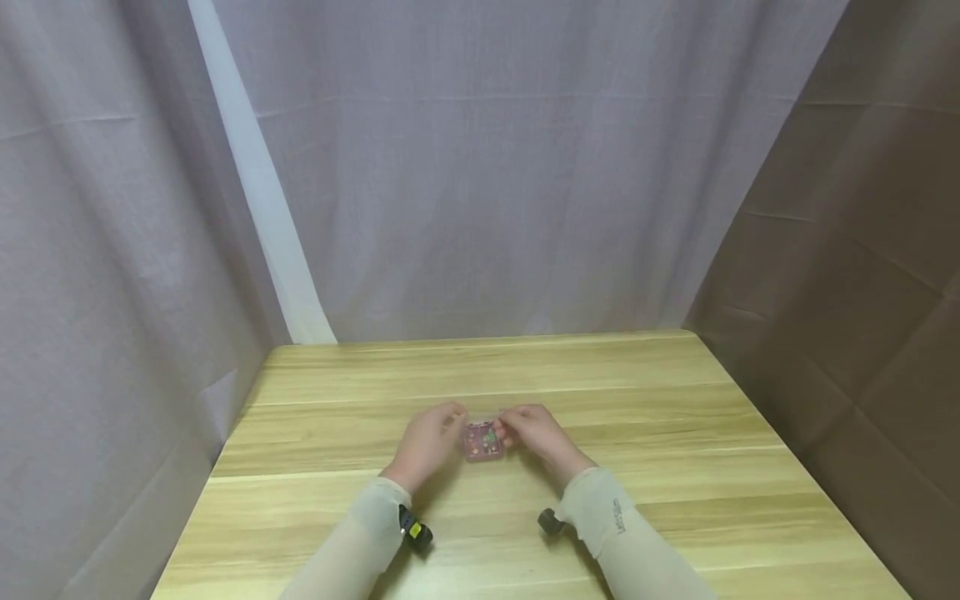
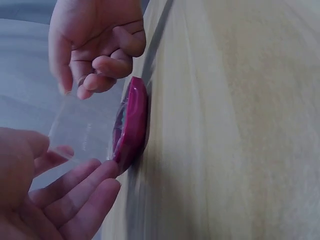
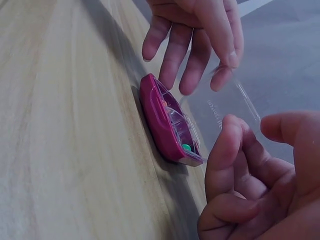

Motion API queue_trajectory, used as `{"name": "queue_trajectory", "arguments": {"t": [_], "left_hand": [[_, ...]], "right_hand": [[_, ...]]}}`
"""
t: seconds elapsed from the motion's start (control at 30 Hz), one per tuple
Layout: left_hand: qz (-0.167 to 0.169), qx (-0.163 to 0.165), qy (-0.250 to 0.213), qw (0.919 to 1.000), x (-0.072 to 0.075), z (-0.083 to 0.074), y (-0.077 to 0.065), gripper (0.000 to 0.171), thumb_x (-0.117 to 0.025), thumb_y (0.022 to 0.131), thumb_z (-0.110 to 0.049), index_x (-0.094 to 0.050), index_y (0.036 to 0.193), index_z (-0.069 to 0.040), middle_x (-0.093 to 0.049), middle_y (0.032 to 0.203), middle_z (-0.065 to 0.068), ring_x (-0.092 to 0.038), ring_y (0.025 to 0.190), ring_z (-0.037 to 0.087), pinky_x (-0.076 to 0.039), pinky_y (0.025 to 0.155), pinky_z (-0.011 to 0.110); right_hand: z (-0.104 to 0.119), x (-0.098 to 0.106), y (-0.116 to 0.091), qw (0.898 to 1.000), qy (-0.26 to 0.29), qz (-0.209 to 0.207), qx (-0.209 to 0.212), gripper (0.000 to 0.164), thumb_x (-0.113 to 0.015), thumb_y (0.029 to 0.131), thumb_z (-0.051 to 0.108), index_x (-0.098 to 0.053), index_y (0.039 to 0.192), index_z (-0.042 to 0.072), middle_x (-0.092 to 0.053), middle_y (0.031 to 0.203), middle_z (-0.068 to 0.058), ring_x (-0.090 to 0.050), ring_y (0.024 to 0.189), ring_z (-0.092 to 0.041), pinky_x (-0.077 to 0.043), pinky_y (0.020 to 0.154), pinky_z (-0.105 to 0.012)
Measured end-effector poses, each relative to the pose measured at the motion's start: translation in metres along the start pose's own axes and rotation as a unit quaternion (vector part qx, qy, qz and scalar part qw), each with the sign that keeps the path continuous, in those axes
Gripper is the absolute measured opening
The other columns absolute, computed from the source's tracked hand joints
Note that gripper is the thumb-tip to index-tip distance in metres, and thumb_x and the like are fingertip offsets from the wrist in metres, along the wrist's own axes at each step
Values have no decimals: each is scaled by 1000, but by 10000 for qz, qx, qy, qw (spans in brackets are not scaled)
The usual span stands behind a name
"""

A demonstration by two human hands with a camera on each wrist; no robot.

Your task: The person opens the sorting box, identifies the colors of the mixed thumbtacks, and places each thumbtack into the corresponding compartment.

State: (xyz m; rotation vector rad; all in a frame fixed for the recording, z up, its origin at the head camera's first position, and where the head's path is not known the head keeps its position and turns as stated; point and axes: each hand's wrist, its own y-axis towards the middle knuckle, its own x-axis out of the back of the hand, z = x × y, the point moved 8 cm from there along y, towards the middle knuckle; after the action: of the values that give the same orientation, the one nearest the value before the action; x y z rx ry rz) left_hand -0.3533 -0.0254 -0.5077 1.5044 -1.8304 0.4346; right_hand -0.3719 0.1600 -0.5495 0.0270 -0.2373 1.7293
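A small magenta pill box (image 1: 482, 456) sits on the table between both hands, its clear lid (image 3: 218, 102) raised upright on the far side. Through its divided compartments show a green pill (image 3: 186, 147) and an orange one (image 3: 164, 103). My left hand (image 1: 429, 443) pinches the lid's left edge between thumb and index finger, its other fingers stretched beside the box. At the opposite edge of the lid, my right hand (image 1: 542, 437) pinches with thumb and forefinger, the remaining fingers loosely curled.
The wooden table (image 1: 337, 392) extends around the box on all sides. Grey curtains (image 1: 480, 167) hang behind and to the left, with a darker brown one (image 1: 847, 292) at the right. Black wrist cameras (image 1: 417, 533) sit at both cuffs.
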Motion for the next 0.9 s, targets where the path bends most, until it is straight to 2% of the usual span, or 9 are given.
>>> {"name": "queue_trajectory", "arguments": {"t": [0.1, 0.23, 0.33, 0.47, 0.57, 0.73, 0.9], "left_hand": [[84, -32, -148, 9998, -1, 0, -2, 33, -52, 100, -38, -67, 120, -16, -71, 115, 2, -63, 96, 16, -55, 88, 49], [329, 68, -588, 9977, -4, 3, -6, 34, -54, 99, -38, -65, 121, -15, -71, 108, 4, -67, 77, 18, -60, 70, 45], [409, 126, -706, 9966, -6, 4, -8, 32, -57, 98, -37, -66, 120, -15, -69, 105, 2, -66, 72, 16, -60, 68, 41], [311, -26, -312, 9990, -6, 5, -9, 28, -62, 95, -37, -68, 115, -18, -69, 109, -1, -63, 89, 13, -56, 84, 46], [295, -138, -76, 9994, -7, 5, -10, 27, -63, 93, -39, -70, 111, -20, -70, 110, 0, -61, 97, 17, -54, 90, 51], [252, -174, 182, 9994, -9, 5, -12, 27, -65, 92, -38, -70, 110, -18, -70, 111, 2, -59, 102, 21, -51, 94, 52], [240, -101, 328, 9991, -9, 5, -13, 28, -68, 90, -37, -72, 108, -16, -70, 109, 3, -60, 99, 20, -51, 93, 51]], "right_hand": [[-3, 2, -2, 9999, 28, 32, -95, 25, -59, 94, 18, -71, 96, -4, -73, 83, -9, -64, 70, -17, -57, 67, -29], [-8, 3, -7, 9990, 216, 173, -365, 28, -64, 90, 22, -71, 99, -5, -74, 83, -6, -62, 69, -14, -54, 65, -26], [-12, 3, -11, 9982, 265, 300, -456, 31, -67, 89, 25, -71, 100, -5, -73, 82, -5, -61, 67, -12, -51, 59, -23], [-14, 2, -15, 9982, 4, 444, -393, 30, -66, 89, 25, -71, 97, -3, -71, 78, -2, -58, 63, -11, -43, 50, -20], [-15, 1, -18, 9977, -222, 541, -344, 28, -66, 90, 24, -72, 96, -2, -70, 76, -2, -55, 60, -11, -38, 46, -18], [-14, 0, -18, 9955, -720, 591, -159, 23, -65, 90, 21, -73, 93, 0, -71, 76, -5, -57, 60, -13, -47, 49, -19], [-10, -4, -19, 9885, -1357, 662, 102, 21, -63, 91, 20, -73, 85, 2, -71, 76, -8, -62, 62, -17, -56, 61, -28]]}}
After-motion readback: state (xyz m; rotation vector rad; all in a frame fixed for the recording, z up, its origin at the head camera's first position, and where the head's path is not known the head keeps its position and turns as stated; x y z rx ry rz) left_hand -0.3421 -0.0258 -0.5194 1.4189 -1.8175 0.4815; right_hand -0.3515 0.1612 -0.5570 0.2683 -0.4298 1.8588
